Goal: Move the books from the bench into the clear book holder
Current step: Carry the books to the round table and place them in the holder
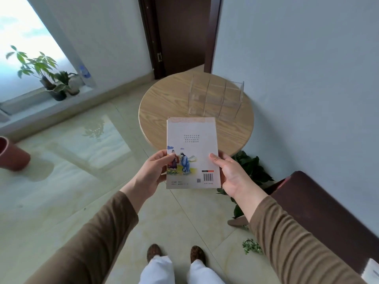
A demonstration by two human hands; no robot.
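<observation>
I hold a pale book [191,144] flat in front of me, back cover up, with a barcode and a drawing of two robed figures. My left hand [153,171] grips its lower left edge and my right hand [229,175] grips its lower right edge. More page edges show under it at the top left, so it may be more than one book. The clear book holder [217,97] stands with nothing in its slots on the round wooden table [164,107], beyond the book. The dark bench [328,212] is at the lower right, with a white item [372,269] at its near end.
A leafy plant [252,169] sits on the floor between table and bench. A dark door [180,33] is behind the table. Potted plants [53,78] stand on the window ledge at left. A reddish pot [12,154] is at the left edge. The floor is glossy tile.
</observation>
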